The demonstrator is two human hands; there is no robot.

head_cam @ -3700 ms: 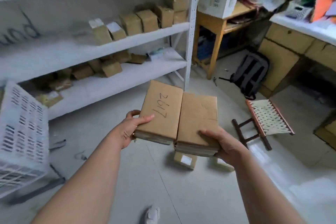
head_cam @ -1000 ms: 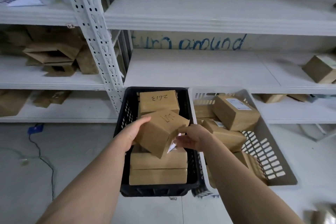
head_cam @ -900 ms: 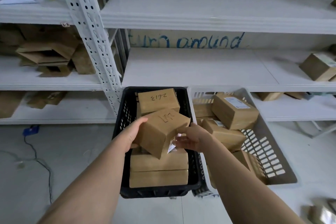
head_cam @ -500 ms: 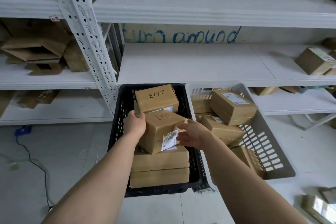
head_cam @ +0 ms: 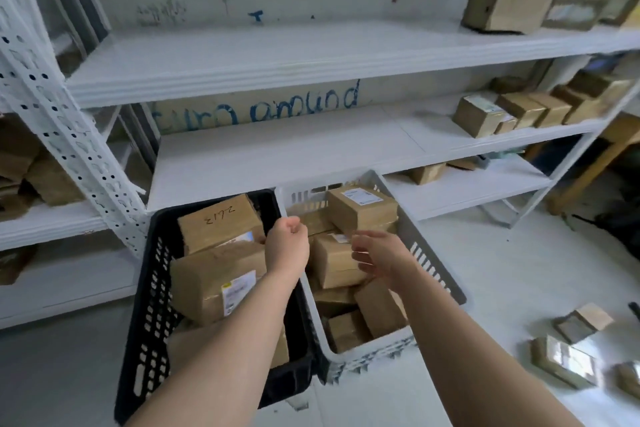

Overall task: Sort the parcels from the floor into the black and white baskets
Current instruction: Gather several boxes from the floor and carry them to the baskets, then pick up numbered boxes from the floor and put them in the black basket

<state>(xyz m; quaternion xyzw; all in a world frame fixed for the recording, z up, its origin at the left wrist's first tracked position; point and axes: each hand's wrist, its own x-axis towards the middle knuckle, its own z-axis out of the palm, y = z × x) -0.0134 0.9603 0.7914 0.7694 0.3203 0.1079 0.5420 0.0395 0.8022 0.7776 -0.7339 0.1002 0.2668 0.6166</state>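
Left hand: we see its fingers curled into a fist with nothing in it, over the rim between the two baskets.
Right hand: we see it empty, fingers spread and relaxed, above the white basket.
Black basket: on the floor in front of the shelf; we make out a numbered parcel at the back and a labelled parcel in front of it.
White basket: just beside the black one, on its right, piled with parcels.
Floor parcels: we see a few lying at the right, well apart from the baskets.
Shelf: more boxes at its right end.
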